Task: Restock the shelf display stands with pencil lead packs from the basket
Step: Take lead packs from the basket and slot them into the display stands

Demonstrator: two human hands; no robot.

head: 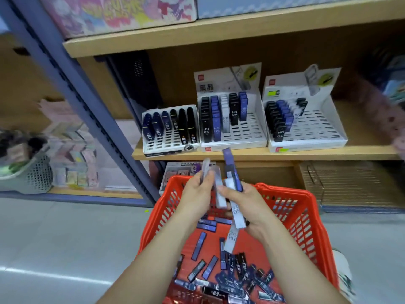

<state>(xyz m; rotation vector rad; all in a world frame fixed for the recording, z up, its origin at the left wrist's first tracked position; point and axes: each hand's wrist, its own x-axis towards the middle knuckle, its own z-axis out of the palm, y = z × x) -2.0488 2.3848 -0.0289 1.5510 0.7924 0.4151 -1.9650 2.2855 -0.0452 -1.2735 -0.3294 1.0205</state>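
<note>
two hands hover over the red basket (pixel 285 189), both clutching pencil lead packs (pixel 237 216): left hand (pixel 196 191) pinches a couple of pale ones, right hand (pixel 247 200) grips a fanned bunch of blue and white. loads more lie loose in the basket. three part-filled display stands (pixel 247 130) sit on the shelf (pixel 306 154) behind.

**STATIONERY SHOP, SHELVING AISLE**

You stood before retail shelving: wooden shelf boards (pixel 285 155) on a blue slotted metal upright (pixel 65 73).
Item: three branded cardboard display stands (pixel 247 132), slots holding rows of lead packs (pixel 206 119) marked HB 0.5.
Item: one red plastic shopping basket (pixel 306 194) with loose packs inside.
Item: printed cartons (pixel 122 14) on the board above.
Item: stacked packaged goods (pixel 72 150), blurred, in the neighbouring bay.
</note>
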